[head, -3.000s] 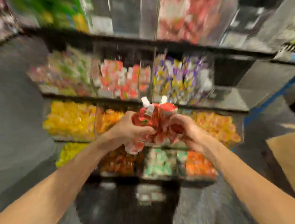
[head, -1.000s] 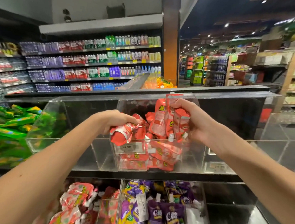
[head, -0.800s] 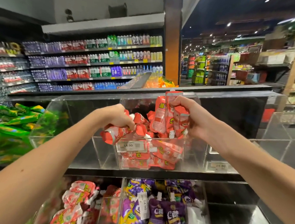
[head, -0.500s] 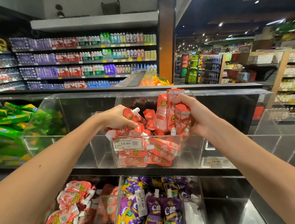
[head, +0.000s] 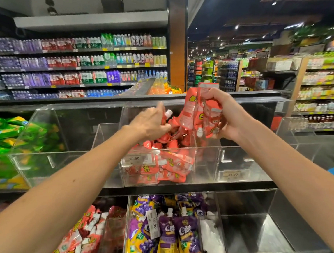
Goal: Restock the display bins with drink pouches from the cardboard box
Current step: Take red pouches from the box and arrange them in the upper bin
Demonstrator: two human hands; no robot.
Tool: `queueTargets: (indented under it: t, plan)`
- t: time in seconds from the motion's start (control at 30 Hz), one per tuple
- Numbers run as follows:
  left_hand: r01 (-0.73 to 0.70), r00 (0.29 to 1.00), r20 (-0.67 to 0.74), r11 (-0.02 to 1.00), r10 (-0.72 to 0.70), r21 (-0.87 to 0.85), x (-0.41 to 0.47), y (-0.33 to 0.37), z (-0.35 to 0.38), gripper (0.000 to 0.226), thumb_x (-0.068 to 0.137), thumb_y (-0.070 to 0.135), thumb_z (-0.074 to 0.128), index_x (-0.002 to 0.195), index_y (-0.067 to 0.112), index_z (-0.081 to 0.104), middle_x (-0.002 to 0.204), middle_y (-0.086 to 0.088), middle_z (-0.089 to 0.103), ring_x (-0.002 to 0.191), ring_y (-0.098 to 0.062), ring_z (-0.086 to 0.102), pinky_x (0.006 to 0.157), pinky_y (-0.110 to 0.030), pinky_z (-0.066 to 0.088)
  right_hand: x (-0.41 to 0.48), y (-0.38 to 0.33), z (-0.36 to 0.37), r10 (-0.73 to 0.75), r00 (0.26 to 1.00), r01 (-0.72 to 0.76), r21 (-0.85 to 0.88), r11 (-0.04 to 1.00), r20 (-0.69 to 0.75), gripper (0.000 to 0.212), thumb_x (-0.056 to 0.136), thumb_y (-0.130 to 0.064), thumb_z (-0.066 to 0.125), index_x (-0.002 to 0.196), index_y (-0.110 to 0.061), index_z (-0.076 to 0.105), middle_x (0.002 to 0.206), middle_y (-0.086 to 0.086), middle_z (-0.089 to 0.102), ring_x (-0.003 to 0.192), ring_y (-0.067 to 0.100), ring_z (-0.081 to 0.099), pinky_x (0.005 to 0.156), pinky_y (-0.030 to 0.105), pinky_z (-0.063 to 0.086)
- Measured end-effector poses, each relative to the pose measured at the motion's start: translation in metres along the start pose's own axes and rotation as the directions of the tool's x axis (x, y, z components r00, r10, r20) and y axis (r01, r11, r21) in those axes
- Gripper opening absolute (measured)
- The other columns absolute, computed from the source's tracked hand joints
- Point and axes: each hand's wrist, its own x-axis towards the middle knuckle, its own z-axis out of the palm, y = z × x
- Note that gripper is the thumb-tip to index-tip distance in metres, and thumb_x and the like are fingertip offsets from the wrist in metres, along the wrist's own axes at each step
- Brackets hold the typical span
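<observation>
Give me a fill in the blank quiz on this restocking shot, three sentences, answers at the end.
The right hand grips a bunch of drink pouches coloured ____.
The price tag on the clear bin beneath them reads ____.
The lower pouches, in the compartment just below, are mainly ____.
Answers: red; 14.90; purple.

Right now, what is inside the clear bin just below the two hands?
Only red drink pouches with white caps, heaped in the clear bin. The left hand covers part of the heap, and the pouches hide the bin's floor.
</observation>
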Motion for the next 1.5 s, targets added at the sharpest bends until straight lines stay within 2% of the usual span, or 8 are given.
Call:
queueTargets:
  t: [0.2,0.37,0.53,0.73,0.93,1.1,1.27,1.5]
  plan:
    - [-0.125,0.987,0.115,0.986,0.113,0.107,0.004,0.028,0.048,0.032,0.093,0.045,0.051,0.109,0.019,0.043,0.103,-0.006,0.05,0.092,-0.028,0.057,0.082,-0.045,0.048,-0.008,-0.003,-0.018,0.016,0.999,-0.018,-0.055,0.998,-0.047,0.03,0.085,-0.043,0.065,0.107,-0.023,0.063,0.081,-0.001,0.076,0.066,0.015,0.073,0.053,0.027,0.053]
    - [-0.048,0.992,0.097,0.961,0.077,-0.273,0.009,0.013,0.032,0.04,0.086,0.062,0.044,0.09,0.03,0.067,0.097,0.005,0.067,0.09,-0.018,0.061,0.089,-0.047,0.05,-0.009,0.005,-0.022,0.035,0.999,-0.035,0.019,0.999,-0.004,0.032,0.088,-0.039,0.064,0.111,-0.016,0.064,0.085,0.004,0.077,0.066,0.019,0.074,0.049,0.034,0.057]
    - [0.057,0.923,0.386,0.991,-0.006,-0.122,0.003,-0.017,0.033,0.042,0.081,0.071,0.061,0.106,0.04,0.072,0.116,0.006,0.066,0.107,-0.016,0.059,0.094,-0.042,0.05,-0.011,0.003,-0.028,0.017,1.0,-0.017,0.038,0.999,-0.009,0.018,0.092,-0.036,0.059,0.093,-0.018,0.06,0.06,0.0,0.072,0.047,0.014,0.068,0.039,0.025,0.052]
    - [0.03,0.938,0.343,0.973,0.052,-0.229,0.004,-0.008,0.029,0.026,0.083,0.047,0.076,0.106,0.035,0.072,0.115,0.004,0.068,0.102,-0.011,0.063,0.082,-0.03,0.053,-0.002,0.008,-0.018,0.055,0.998,-0.055,0.032,0.998,0.013,0.022,0.09,-0.036,0.06,0.099,-0.016,0.063,0.07,0.004,0.075,0.054,0.018,0.071,0.042,0.031,0.055]
    - [-0.193,0.979,-0.147,0.854,0.138,-0.483,-0.032,-0.022,0.01,0.11,0.065,0.037,0.093,0.151,0.047,0.025,0.143,0.012,0.041,0.11,-0.005,0.06,0.088,-0.025,0.054,0.01,0.013,0.004,0.152,0.986,-0.159,0.107,0.981,0.064,0.037,0.087,-0.04,0.063,0.111,-0.011,0.066,0.087,0.009,0.076,0.065,0.024,0.073,0.066,0.034,0.056]
    - [-0.394,0.898,-0.304,0.887,0.317,-0.238,-0.058,-0.037,0.021,0.079,0.075,0.027,0.086,0.145,0.026,0.05,0.151,-0.001,0.043,0.133,-0.02,0.049,0.11,-0.042,0.044,0.02,0.021,0.036,0.28,0.959,-0.282,0.028,0.959,0.05,0.037,0.082,-0.047,0.066,0.091,-0.011,0.068,0.08,0.012,0.075,0.08,0.029,0.066,0.081,0.041,0.05]
    - [-0.354,0.896,-0.321,0.93,0.307,-0.097,-0.075,-0.055,0.027,0.055,0.089,0.027,0.073,0.139,0.011,0.057,0.143,-0.009,0.055,0.128,-0.026,0.057,0.108,-0.039,0.046,0.032,0.031,0.056,0.302,0.952,-0.301,-0.033,0.953,0.056,0.049,0.076,-0.05,0.069,0.107,-0.013,0.069,0.099,0.011,0.075,0.1,0.03,0.066,0.098,0.047,0.045]
    - [-0.079,0.916,-0.402,0.982,0.005,-0.169,-0.063,-0.072,0.01,0.026,0.093,0.016,0.068,0.117,0.011,0.061,0.098,0.006,0.063,0.088,-0.016,0.06,0.072,-0.022,0.035,0.042,0.035,0.055,0.182,0.983,-0.184,0.069,0.98,0.039,0.032,0.09,-0.038,0.063,0.112,-0.015,0.061,0.067,0.007,0.071,0.05,0.02,0.069,0.043,0.029,0.054]
